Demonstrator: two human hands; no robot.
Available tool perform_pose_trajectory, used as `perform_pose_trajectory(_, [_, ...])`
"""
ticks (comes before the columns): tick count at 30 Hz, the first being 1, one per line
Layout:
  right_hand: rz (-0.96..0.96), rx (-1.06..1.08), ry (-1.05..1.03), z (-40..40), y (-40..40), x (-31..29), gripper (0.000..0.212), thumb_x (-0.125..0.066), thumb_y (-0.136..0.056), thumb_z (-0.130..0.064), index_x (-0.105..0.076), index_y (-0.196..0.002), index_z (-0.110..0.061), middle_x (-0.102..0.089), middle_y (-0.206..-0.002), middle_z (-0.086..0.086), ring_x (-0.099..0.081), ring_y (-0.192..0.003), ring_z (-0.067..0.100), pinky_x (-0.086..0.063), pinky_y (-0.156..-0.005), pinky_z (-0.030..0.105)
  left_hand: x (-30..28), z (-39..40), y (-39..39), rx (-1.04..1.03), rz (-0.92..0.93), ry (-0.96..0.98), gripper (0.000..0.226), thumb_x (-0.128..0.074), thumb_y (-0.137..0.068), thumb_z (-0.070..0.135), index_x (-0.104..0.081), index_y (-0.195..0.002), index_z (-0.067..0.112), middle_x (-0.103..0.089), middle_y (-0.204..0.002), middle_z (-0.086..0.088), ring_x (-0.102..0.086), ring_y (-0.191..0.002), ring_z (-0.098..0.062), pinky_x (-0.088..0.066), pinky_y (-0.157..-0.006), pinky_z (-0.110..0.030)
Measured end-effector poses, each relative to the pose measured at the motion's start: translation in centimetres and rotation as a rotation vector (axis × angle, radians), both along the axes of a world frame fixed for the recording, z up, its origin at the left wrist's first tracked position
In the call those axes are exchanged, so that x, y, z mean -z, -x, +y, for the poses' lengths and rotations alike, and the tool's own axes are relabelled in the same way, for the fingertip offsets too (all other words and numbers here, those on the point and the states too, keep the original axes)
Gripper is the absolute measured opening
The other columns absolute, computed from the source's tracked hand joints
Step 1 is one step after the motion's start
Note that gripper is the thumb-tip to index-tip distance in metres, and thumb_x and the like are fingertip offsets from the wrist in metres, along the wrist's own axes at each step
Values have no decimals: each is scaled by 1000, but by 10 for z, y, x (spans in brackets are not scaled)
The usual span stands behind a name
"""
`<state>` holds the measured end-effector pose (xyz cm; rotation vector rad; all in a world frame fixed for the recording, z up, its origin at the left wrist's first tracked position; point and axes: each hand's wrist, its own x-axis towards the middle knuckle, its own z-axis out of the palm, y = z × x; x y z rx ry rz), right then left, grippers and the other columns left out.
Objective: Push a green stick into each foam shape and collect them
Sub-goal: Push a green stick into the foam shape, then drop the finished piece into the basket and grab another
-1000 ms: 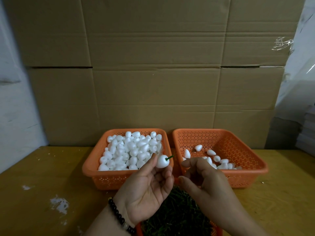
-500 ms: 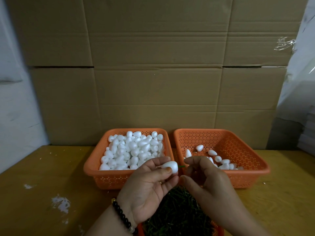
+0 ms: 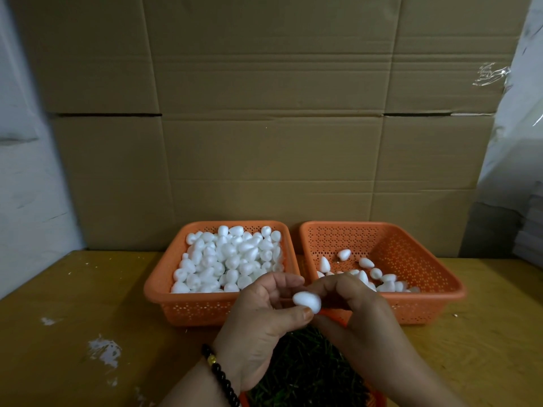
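My left hand (image 3: 261,315) pinches a white egg-like foam shape (image 3: 307,301) between thumb and fingertips, just in front of the two baskets. My right hand (image 3: 361,315) has its curled fingertips pressed against the right end of that foam shape. The green stick it pinches there is hidden between fingers and foam. The left orange basket (image 3: 158,286) is heaped with plain foam shapes (image 3: 232,259). The right orange basket (image 3: 458,292) holds several foam shapes (image 3: 379,277) lying on its floor. A pile of green sticks (image 3: 305,371) lies in a container under my wrists.
Everything sits on a yellow wooden table (image 3: 88,304) with white paint marks at the left. A wall of cardboard boxes (image 3: 270,127) stands right behind the baskets. Clear plastic sheeting (image 3: 517,127) hangs at the right.
My hands have come together. The short green stick end that showed between the foam shape and my right fingers has gone out of sight as the foam moved onto it.
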<state>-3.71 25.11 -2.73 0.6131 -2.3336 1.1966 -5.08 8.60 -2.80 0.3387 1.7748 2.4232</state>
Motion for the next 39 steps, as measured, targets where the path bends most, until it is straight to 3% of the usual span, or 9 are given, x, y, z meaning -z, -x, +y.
perform_pose_trajectory(5, [-91,-14,87,5,2,-1,19,-71,-82,-25,-63,-97,-35,-69,-95,-18,-65,-93,1,-55,-77,23,1,-2,2,-30,-36,25,54,-86,-62,17,-63,-110,13,-72,-102,-7,-69,-91,-18,-53,-72,-31])
perform_pose_trajectory(10, [-47,158,36,20,13,-3,11,-64,-84,-39,-63,-94,-40,-66,-94,-27,-62,-89,-8,-49,-69,11,6,-7,10,-141,-43,116,24,-70,-82,2,-66,-103,13,-68,-90,-5,-64,-74,-13,-53,-62,-27])
perform_pose_trajectory(15, [40,516,-216,45,29,10,26,-71,-82,-23,-67,-108,-22,-67,-91,-8,-64,-84,14,-53,-74,42,9,-10,13,-202,-37,201,20,-66,-85,1,-68,-98,15,-66,-82,-2,-61,-64,-9,-51,-55,-25])
perform_pose_trajectory(20, [28,760,-416,60,36,20,29,-63,-87,-34,-67,-113,-22,-72,-96,-3,-66,-90,22,-42,-91,43,10,-10,15,-202,-39,240,18,-66,-85,2,-68,-96,16,-65,-81,-8,-56,-56,-8,-47,-48,-24])
perform_pose_trajectory(24, [-69,884,-442,57,37,19,54,-54,-90,-41,-49,-137,-15,-63,-122,11,-55,-114,34,-31,-102,48,5,-18,18,-216,0,257,16,-65,-85,1,-68,-95,14,-65,-71,-2,-54,-53,-7,-44,-44,-22])
perform_pose_trajectory(28, [123,704,-399,41,23,3,44,-64,-86,-23,-57,-128,-11,-60,-122,13,-52,-113,36,-41,-91,50,-4,-41,30,-328,18,252,18,-66,-86,4,-68,-94,19,-61,-62,2,-53,-50,-9,-45,-46,-23])
perform_pose_trajectory(31, [120,426,-414,24,4,-16,25,-65,-86,-19,-67,-110,-23,-63,-107,-4,-60,-94,17,-51,-76,34,-7,-56,41,-386,66,323,17,-67,-86,6,-68,-94,22,-64,-69,3,-55,-55,-7,-45,-48,-23])
perform_pose_trajectory(34, [-135,143,-645,6,-7,-20,25,-58,-89,-39,-59,-114,-38,-54,-106,-20,-57,-92,1,-50,-81,24,-10,-63,53,-379,125,511,17,-66,-87,11,-66,-94,26,-63,-78,4,-58,-63,-6,-45,-48,-21])
perform_pose_trajectory(39, [-349,-2,-875,-13,-10,-1,67,-51,-76,-72,-37,-133,-40,-40,-132,-18,-44,-124,10,-43,-100,34,-20,-60,75,-282,265,981,14,-62,-88,22,-63,-99,31,-63,-86,15,-60,-68,5,-42,-53,-9])
